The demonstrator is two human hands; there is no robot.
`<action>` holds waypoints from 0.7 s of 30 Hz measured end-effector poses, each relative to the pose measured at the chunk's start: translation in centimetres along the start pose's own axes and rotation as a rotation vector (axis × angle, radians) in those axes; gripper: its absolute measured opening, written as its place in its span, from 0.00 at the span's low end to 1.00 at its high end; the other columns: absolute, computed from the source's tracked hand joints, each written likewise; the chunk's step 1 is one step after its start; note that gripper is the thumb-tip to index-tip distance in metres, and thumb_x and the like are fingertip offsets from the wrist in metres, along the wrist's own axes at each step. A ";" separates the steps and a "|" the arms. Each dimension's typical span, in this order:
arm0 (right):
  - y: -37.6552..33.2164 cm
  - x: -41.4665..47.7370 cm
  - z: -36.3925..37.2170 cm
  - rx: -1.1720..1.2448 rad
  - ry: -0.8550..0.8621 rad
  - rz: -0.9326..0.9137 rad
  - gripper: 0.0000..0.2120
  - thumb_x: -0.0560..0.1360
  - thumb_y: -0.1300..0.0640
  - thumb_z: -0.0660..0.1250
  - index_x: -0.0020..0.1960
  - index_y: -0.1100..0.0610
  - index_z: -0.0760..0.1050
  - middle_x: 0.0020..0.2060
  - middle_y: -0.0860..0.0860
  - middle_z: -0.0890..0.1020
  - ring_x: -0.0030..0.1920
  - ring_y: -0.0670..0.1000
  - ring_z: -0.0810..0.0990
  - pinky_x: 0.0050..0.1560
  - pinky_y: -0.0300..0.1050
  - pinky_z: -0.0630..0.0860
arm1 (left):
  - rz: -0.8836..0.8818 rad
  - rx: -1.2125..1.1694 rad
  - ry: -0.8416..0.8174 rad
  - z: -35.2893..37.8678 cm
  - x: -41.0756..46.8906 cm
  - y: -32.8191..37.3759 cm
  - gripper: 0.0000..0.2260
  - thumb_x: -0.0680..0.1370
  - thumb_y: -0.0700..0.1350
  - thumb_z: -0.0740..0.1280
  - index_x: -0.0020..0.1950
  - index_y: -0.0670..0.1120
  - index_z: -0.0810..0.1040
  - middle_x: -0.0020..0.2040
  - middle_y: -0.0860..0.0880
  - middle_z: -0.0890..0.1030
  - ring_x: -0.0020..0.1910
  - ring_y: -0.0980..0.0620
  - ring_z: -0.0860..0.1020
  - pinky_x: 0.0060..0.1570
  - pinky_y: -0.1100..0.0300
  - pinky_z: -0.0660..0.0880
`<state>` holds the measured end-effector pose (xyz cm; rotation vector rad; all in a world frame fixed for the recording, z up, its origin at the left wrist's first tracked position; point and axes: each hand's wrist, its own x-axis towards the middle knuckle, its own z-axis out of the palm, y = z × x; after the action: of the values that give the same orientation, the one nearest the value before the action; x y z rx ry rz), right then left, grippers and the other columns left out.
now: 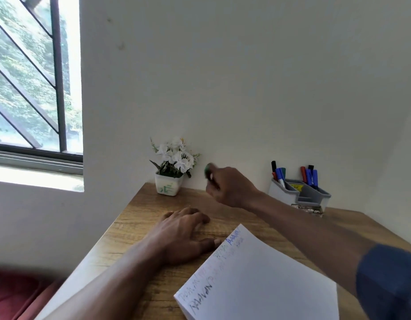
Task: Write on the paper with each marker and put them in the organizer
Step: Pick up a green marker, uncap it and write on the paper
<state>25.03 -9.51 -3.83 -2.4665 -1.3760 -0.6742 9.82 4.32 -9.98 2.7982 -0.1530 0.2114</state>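
A white sheet of paper [264,280] lies on the wooden desk, with coloured handwriting along its left edge. My right hand [230,188] is raised above the back of the desk, closed around a green-capped marker [208,171] that sticks up from my fist and looks blurred. My left hand [186,232] rests flat on the desk, its thumb touching the paper's upper left edge. A grey organizer [299,195] stands at the back right against the wall. It holds several markers [279,174] with black, blue, red and green caps.
A small white pot of white flowers [171,167] stands at the desk's back left corner by the wall. The wooden desk [135,218] ends at a left edge near the window wall. A red seat [13,294] shows at lower left.
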 end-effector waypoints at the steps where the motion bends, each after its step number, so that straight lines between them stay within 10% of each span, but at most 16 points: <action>1: -0.5 -1.1 -0.6 0.288 0.130 0.195 0.08 0.79 0.54 0.64 0.51 0.59 0.73 0.32 0.57 0.82 0.29 0.55 0.80 0.30 0.54 0.78 | 0.002 -0.005 0.019 0.0 0.0 0.0 0.35 0.72 0.75 0.59 0.75 0.61 0.67 0.78 0.57 0.66 0.75 0.54 0.66 0.76 0.49 0.60; 4: -2.7 -4.8 -2.3 1.124 0.281 0.633 0.07 0.81 0.61 0.64 0.44 0.61 0.75 0.31 0.57 0.83 0.26 0.53 0.80 0.28 0.46 0.75 | 0.031 -0.105 0.176 -0.1 -0.1 0.1 0.33 0.74 0.70 0.64 0.76 0.59 0.65 0.73 0.55 0.73 0.71 0.54 0.73 0.69 0.52 0.70; 8: -4.9 -10.1 -3.6 1.569 0.231 0.743 0.08 0.79 0.59 0.68 0.42 0.60 0.79 0.33 0.56 0.84 0.30 0.52 0.81 0.32 0.42 0.76 | 0.183 -0.303 0.519 -0.4 -0.7 1.2 0.27 0.75 0.64 0.67 0.71 0.57 0.70 0.58 0.61 0.81 0.55 0.63 0.81 0.55 0.58 0.78; 21: -5.3 -13.0 -2.6 1.292 0.095 0.728 0.17 0.79 0.61 0.66 0.31 0.58 0.72 0.28 0.57 0.79 0.25 0.53 0.76 0.28 0.44 0.68 | 0.232 -0.135 0.310 0.1 -1.0 2.6 0.09 0.78 0.50 0.71 0.57 0.58 0.84 0.48 0.64 0.84 0.46 0.67 0.81 0.44 0.68 0.77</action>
<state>13.99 -17.40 -8.16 -1.5652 -0.4431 0.2463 8.48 1.89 -9.41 2.5709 -0.4010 0.6590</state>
